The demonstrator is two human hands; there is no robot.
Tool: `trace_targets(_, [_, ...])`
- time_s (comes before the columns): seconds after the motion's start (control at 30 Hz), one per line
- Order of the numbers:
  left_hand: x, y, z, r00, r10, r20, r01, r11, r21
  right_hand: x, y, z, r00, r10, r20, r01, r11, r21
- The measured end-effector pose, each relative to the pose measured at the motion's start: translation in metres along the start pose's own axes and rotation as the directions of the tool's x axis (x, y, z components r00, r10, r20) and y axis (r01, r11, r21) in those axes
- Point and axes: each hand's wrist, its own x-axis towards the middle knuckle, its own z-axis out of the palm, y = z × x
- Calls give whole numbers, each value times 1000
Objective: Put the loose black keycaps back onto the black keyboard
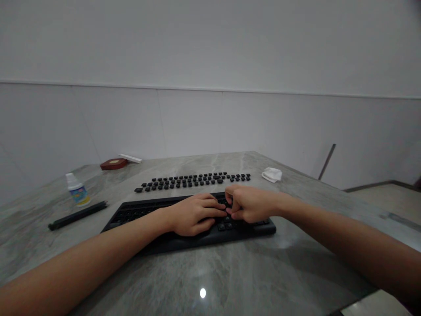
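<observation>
A black keyboard (197,242) lies on the grey marbled table, with dark key sockets showing at its left part. My left hand (195,215) rests on it palm down, fingers stretched out toward the right. Just beside those fingertips, my right hand (251,204) is closed in a pinch over the right part of the keyboard. Whatever is between its fingers is hidden. Behind the keyboard, loose black keycaps (189,184) are laid out in several rows on the tabletop.
To the left stand a white bottle (79,192) with a blue label and a dark brush-like stick (79,216). A red box (113,164) and a white flat object (130,158) lie at the back left. A crumpled white cloth or tissue (272,174) is at the right.
</observation>
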Motion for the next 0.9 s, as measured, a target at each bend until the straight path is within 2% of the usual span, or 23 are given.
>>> trace_targets(0.17, [-1,-1,0,1000,-14,-1,14,1000,17,0,24,1,999,-5,48,-1,993,117])
trace_targets(0.23, [-2,-1,0,1000,-17,0,17,1000,26,-1,37,5,997,-42,66,29,982,189])
trace_targets(0.3, [-3,-1,0,1000,-23,4,23,999,35,1,50,11,993,-116,6,110,955,275])
trace_targets(0.33, [-3,-1,0,1000,-28,6,28,999,36,3,58,14,990,-133,-57,144,938,316])
trace_targets(0.37, [-3,-1,0,1000,-30,4,30,999,36,5,65,18,983,-97,-154,146,926,348])
trace_targets(0.4, [-2,-1,0,1000,-31,2,31,999,35,8,74,21,961,-29,-276,129,927,353])
trace_targets(0.43, [-2,0,0,1000,-31,-2,31,999,35,11,82,25,918,46,-394,93,940,328])
trace_targets(0.5, [-2,1,-1,1000,-19,6,19,999,31,17,99,32,790,171,-589,-58,977,206])
trace_targets(0.53, [-2,2,-2,1000,-11,19,11,1000,27,19,108,36,741,214,-637,-146,977,158])
trace_targets(0.57, [-1,2,-3,999,-5,36,4,1000,22,20,115,39,721,239,-651,-209,970,125])
trace_targets(0.6, [-1,2,-3,999,-2,53,1,1000,16,21,121,43,723,242,-647,-238,966,96])
trace_targets(0.7, [-1,2,-4,996,0,88,-1,1000,11,23,132,50,782,214,-585,-243,970,29])
trace_targets(0.9, [-1,1,-3,996,-6,89,4,1000,22,28,129,52,852,256,-457,-294,956,-13])
